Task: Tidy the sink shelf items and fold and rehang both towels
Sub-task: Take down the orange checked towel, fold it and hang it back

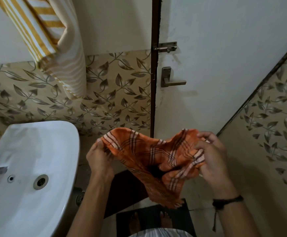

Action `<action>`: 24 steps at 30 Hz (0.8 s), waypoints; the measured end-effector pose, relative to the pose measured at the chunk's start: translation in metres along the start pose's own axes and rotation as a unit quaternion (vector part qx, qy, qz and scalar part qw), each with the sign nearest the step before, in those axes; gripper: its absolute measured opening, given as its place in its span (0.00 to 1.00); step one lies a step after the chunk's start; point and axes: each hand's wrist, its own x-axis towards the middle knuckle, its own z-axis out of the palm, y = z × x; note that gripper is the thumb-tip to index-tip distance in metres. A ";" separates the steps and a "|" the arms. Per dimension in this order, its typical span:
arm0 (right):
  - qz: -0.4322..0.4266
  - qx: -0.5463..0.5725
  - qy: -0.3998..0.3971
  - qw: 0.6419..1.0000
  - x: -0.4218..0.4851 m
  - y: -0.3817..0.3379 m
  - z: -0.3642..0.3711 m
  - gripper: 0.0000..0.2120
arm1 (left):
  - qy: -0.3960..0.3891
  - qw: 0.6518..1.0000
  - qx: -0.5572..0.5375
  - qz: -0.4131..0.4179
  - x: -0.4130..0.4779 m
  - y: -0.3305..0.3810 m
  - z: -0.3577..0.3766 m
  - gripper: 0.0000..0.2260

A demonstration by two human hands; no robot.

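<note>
Dim soft light, bowed edges, slight blur on orange towel [139,151]

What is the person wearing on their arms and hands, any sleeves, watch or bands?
Both forearms are bare; no sleeves in view. A dark cord band circles the right wrist, a loose tail hanging from it. No rings or watch show on the left hand or right hand.
</note>
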 end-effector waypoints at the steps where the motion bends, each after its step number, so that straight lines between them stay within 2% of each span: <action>1: 0.008 0.004 0.020 1.000 0.004 0.005 -0.002 0.18 | 0.015 1.000 -0.005 -0.027 0.003 0.000 -0.002 0.11; 4: 0.048 0.026 0.043 0.998 0.010 0.013 0.001 0.16 | 0.014 0.997 0.007 -0.073 0.001 -0.009 0.000 0.10; 7: 0.048 0.040 -0.001 0.998 0.009 0.020 0.018 0.15 | -0.045 0.996 0.047 -0.060 -0.013 -0.024 0.012 0.10; 10: 0.079 0.032 -0.004 0.996 0.007 0.030 0.037 0.13 | -0.105 0.989 0.080 -0.069 -0.030 -0.037 0.026 0.12; 13: 0.094 0.011 -0.025 0.995 -0.002 0.038 0.050 0.11 | -0.162 0.974 0.152 -0.028 -0.043 -0.048 0.034 0.15; 18: 0.091 -0.012 -0.043 0.995 -0.014 0.047 0.059 0.08 | -0.257 0.938 0.223 0.064 -0.053 -0.063 0.034 0.11; 24: 0.073 -0.052 -0.049 0.995 -0.019 0.044 0.065 0.06 | -0.286 0.919 0.248 0.111 -0.057 -0.061 0.037 0.09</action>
